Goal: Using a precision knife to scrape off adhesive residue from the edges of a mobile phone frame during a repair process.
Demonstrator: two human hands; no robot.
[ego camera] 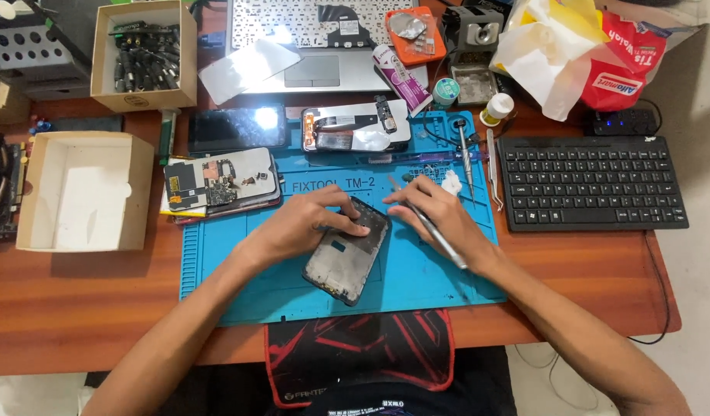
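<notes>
An opened phone frame (345, 258) lies tilted on the blue repair mat (416, 285) in front of me. My left hand (305, 223) rests on its upper part, fingers pressing near the top edge. My right hand (439, 216) sits just right of the phone and holds a thin metal tool (436, 231), with its tip pointing toward the phone's top corner. A small white scrap (451, 182) lies just beyond my right hand.
Other dismantled phones (220, 183), (355, 127) and a dark phone (238, 128) lie at the mat's far side. A black keyboard (592, 182) is to the right, cardboard boxes (81, 191), (143, 55) to the left, a laptop (316, 46) and plastic bags (578, 54) at the back. A screwdriver (464, 154) and tweezers (493, 169) lie on the mat.
</notes>
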